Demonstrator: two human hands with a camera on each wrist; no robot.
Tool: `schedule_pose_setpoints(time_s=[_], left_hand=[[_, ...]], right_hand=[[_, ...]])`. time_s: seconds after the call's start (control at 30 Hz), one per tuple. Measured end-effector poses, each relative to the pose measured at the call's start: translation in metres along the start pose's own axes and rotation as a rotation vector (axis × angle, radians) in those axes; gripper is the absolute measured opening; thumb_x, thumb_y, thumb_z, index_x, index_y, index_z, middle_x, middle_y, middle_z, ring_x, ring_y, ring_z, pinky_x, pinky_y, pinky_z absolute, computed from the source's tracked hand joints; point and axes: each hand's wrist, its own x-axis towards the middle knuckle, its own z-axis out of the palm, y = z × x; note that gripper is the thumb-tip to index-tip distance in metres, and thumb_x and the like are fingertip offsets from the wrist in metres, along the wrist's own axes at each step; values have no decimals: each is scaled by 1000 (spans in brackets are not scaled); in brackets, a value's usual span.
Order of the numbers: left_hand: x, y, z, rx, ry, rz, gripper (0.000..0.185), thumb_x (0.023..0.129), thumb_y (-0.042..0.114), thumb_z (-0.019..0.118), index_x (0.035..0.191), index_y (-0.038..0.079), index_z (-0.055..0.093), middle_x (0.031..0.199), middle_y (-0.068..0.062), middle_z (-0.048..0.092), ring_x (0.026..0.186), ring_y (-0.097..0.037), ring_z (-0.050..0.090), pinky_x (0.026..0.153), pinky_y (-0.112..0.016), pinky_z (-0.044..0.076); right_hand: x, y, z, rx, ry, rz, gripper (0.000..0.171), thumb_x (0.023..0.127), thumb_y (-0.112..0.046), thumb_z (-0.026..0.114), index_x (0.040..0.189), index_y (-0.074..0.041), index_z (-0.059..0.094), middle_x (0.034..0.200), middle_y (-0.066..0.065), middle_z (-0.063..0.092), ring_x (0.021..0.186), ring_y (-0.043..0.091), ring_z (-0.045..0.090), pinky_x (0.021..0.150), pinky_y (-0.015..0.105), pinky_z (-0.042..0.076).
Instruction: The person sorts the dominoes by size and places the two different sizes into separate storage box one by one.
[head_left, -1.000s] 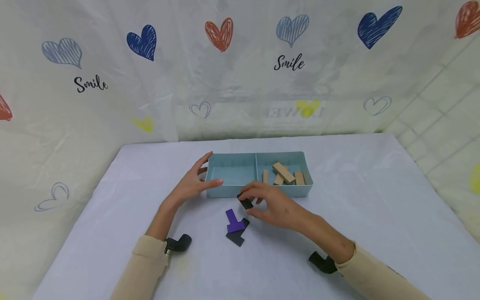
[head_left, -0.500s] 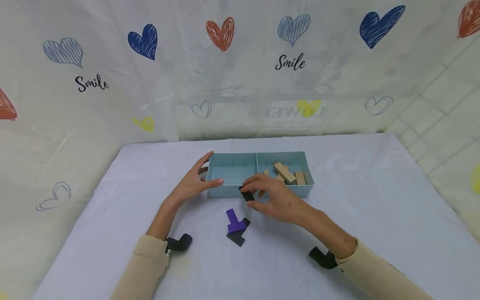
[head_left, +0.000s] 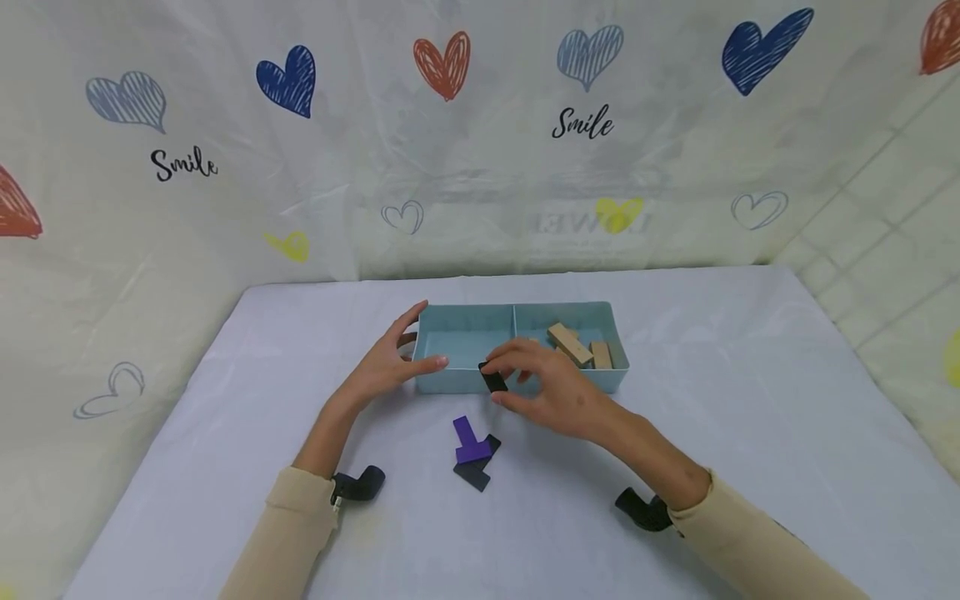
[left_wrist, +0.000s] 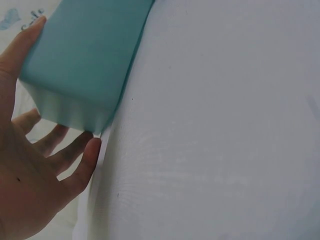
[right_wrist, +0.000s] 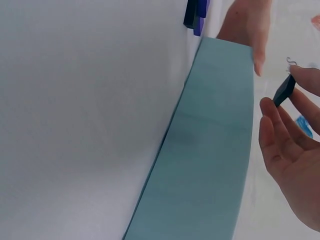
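Head cam first: the right hand (head_left: 551, 392) is pinching a small black piece (head_left: 492, 381) between thumb and fingertips, holding it right at the front wall of the teal tray (head_left: 517, 383), about where the divider sits. The left hand (head_left: 386, 367) is spread with relaxed fingers against the tray's left end, thumb on the front corner, not curled round anything. The tray's right compartment has a few wooden blocks (head_left: 573, 346) piled in it. On the white surface (head_left: 712, 400), just in front of the tray, a purple piece (head_left: 468, 440) lies on top of another black piece (head_left: 474, 473).

Left wrist cam: just the left hand (left_wrist: 30, 185) with straight fingers at the end of the tray (left_wrist: 85, 60), one fingertip up along its far edge.

Right wrist cam: the black piece (right_wrist: 284, 90) sits pinched in the fingertips of the right hand (right_wrist: 292, 155), held off the tray's (right_wrist: 210, 150) outer wall without touching it. The purple and black pieces peek in at the top edge.
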Motion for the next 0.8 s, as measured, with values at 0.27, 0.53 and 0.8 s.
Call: schedule_pose_setpoints(time_s=[0.27, 0.53, 0.8], left_hand=[[1, -2, 0, -12, -4, -8, 100, 84, 49, 85, 161, 52, 21, 175, 3, 19, 156, -35, 35, 118, -61, 42], [0, -1, 0, -12, -4, -2, 98, 84, 49, 85, 158, 59, 21, 175, 6, 19, 157, -34, 35, 118, -60, 43], [-1, 1, 0, -4, -4, -3, 102, 84, 48, 85, 164, 48, 20, 175, 2, 19, 156, -36, 35, 117, -62, 43]], right_hand=[[5, 4, -3, -25, 75, -17, 30, 90, -14, 82, 119, -11, 75, 123, 2, 71, 106, 19, 71, 86, 43, 60], [11, 6, -6, -58, 123, -13, 28, 90, -16, 82, 117, -10, 76, 125, 4, 73, 111, 23, 70, 81, 30, 56], [16, 9, -10, -70, 160, 37, 28, 90, -18, 83, 117, -14, 77, 123, 0, 73, 108, 17, 68, 84, 32, 54]])
